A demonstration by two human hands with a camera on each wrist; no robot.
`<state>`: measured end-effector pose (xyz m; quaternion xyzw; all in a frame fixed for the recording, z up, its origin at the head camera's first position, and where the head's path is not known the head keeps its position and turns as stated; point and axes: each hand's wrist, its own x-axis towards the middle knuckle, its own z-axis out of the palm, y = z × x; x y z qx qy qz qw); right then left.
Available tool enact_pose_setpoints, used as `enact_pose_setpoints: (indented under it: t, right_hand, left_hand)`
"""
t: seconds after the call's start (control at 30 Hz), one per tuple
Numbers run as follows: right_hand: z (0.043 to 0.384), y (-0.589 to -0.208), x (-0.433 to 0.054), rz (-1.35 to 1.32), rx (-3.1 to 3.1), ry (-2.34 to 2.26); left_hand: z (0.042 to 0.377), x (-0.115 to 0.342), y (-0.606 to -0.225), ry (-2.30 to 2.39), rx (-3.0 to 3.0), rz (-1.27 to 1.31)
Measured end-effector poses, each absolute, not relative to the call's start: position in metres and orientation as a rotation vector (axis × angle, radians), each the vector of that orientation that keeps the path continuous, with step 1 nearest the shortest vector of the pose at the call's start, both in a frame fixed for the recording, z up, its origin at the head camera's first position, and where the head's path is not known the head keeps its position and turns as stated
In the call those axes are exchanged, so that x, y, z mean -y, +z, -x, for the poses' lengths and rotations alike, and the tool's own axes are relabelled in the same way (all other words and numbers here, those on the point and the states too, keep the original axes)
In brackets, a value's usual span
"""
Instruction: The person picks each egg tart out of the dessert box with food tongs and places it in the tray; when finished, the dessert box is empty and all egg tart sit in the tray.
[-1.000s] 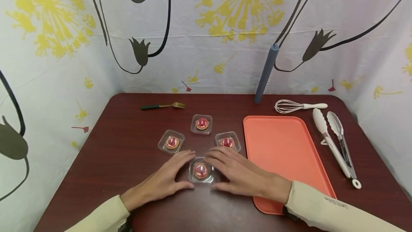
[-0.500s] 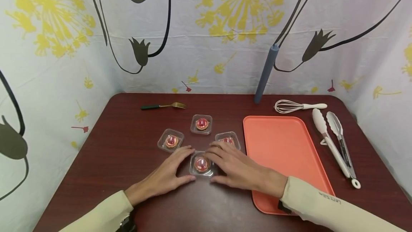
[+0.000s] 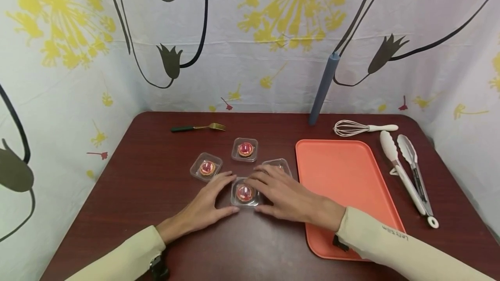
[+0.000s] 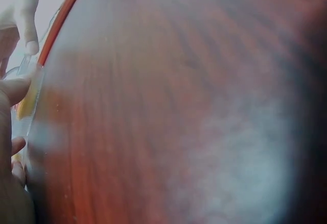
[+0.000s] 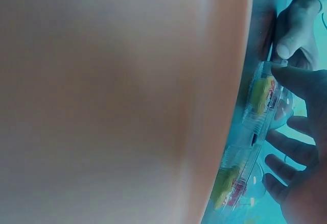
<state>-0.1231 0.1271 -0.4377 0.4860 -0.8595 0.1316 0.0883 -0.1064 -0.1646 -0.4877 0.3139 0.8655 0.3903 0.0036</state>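
Observation:
Small tarts with shiny red tops sit in square clear plastic containers, set in a diamond on the table. The nearest container (image 3: 245, 197) lies between my hands. My left hand (image 3: 201, 203) lies along its left side, thumb at the near corner, fingers stretched forward. My right hand (image 3: 287, 196) lies at its right side with relaxed fingers, some over its edge. The right container (image 3: 284, 165) is partly hidden under those fingers; its tart is mostly covered. The left container (image 3: 206, 167) is just beyond my left fingertips. The far container (image 3: 245, 149) stands apart from both hands.
An orange tray (image 3: 336, 164) lies to the right, under my right forearm. Beyond it are a white whisk (image 3: 365, 128) and white-tipped tongs (image 3: 410, 177). A fork (image 3: 199, 128) lies at the back left. A blue candle (image 3: 324, 90) stands at the back edge.
Both hands and the nearest container have moved away from me, toward the far container. The left container has shifted slightly farther back and left. The right hand now covers more of the right container.

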Motion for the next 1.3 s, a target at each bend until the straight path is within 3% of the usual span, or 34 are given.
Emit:
enact_pose_setpoints:
  t: [1.3]
  right_hand:
    - [0.133, -0.4316, -0.1235, -1.458, 2.654, 0.528]
  left_hand:
    - [0.1092, 0.1564, -0.4837, 1.216, -2.768, -0.941]
